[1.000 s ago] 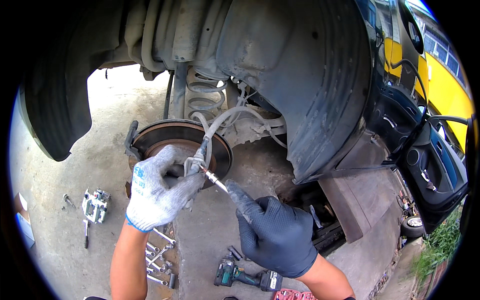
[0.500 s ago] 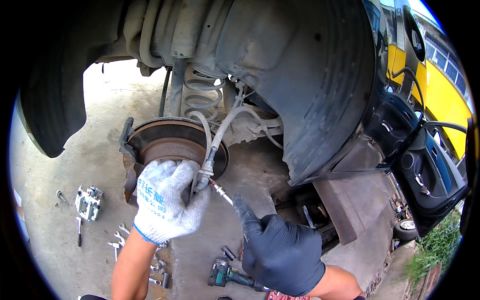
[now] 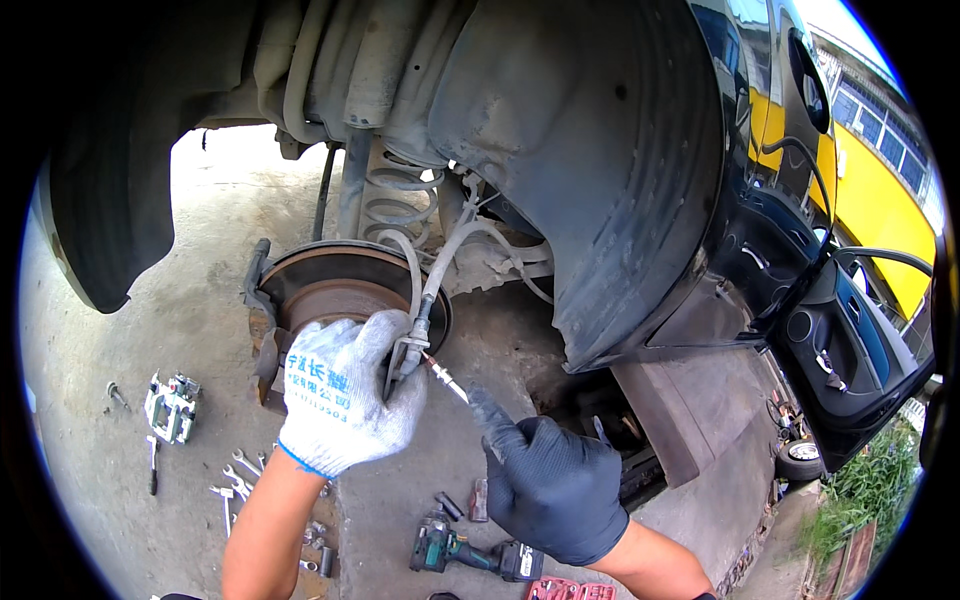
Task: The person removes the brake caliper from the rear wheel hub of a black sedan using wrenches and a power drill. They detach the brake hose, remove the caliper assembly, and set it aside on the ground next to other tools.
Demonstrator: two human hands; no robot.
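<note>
Left hand [image 3: 352, 390], white-gloved: I am pinching the grey line-end fitting [image 3: 418, 336], near the brake disc [image 3: 340, 298]. Slim metal tool [image 3: 449, 381]: tip resting at the fitting, possibly slipping if I am pushing off-axis. Right hand [image 3: 556, 485], black-gloved: I am gripping the tool's rear.

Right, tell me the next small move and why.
Probably nudge the slim metal tool gently into the hose end fitting: the right hand points the tool's tip at its side while the left hand holds the fitting; whether the tip is seated is unclear.
</note>
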